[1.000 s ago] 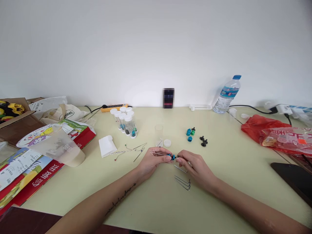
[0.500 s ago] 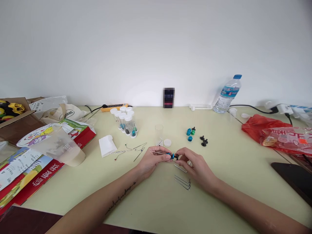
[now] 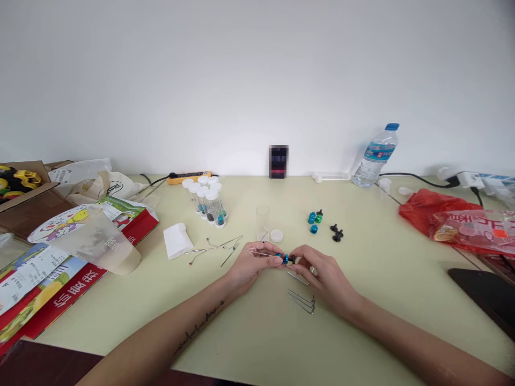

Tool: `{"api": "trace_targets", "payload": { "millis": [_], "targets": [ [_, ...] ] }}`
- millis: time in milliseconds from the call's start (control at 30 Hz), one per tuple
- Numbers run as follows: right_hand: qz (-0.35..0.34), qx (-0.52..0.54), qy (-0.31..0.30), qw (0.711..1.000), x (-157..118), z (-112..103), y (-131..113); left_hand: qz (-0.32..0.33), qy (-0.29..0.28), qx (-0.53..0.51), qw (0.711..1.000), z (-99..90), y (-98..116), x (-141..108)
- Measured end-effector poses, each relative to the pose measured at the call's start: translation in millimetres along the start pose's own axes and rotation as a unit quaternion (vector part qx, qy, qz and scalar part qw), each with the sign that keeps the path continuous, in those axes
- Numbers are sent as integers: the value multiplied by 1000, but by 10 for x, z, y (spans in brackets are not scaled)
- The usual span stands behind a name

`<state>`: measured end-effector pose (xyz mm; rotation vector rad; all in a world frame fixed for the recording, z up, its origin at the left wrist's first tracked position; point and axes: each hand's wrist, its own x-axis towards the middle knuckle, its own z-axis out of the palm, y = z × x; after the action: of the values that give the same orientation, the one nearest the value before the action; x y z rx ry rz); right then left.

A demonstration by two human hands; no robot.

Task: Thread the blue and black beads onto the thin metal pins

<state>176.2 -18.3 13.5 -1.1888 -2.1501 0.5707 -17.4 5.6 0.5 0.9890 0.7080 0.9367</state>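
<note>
My left hand (image 3: 252,264) pinches a small blue part (image 3: 286,259) between thumb and fingers; thin metal rods (image 3: 261,252) stick out to the left from the same grip. The fingers of my right hand (image 3: 322,269) close on a small black knob-like piece (image 3: 292,259), which meets the right end of the blue part. How deep the black piece sits is too small to tell. Below the right hand lie several bent L-shaped metal rods (image 3: 301,301). Beyond the hands are a clear tube (image 3: 263,215) and a white round cap (image 3: 276,236).
Blue pieces (image 3: 313,229) and black disc-headed pieces (image 3: 337,235) lie right of centre. Capped clear tubes (image 3: 213,203), a white packet (image 3: 177,240) and thin rods (image 3: 231,249) are to the left. A plastic cup (image 3: 108,246), water bottle (image 3: 374,158) and red bag (image 3: 438,214) flank the table.
The black piece in my right fingers has moved slightly left, closer against the blue part. The left hand stays almost where it was.
</note>
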Motion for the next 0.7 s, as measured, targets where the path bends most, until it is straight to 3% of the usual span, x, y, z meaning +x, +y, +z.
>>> {"api": "trace_targets", "payload": {
  "millis": [400, 700],
  "targets": [
    [4, 19, 15, 1000, 1, 6, 1, 6, 7, 18, 1000, 4, 16, 4],
    [-2, -24, -20, 1000, -8, -35, 2, 1, -19, 31, 999, 0, 20, 12]
  ]
}}
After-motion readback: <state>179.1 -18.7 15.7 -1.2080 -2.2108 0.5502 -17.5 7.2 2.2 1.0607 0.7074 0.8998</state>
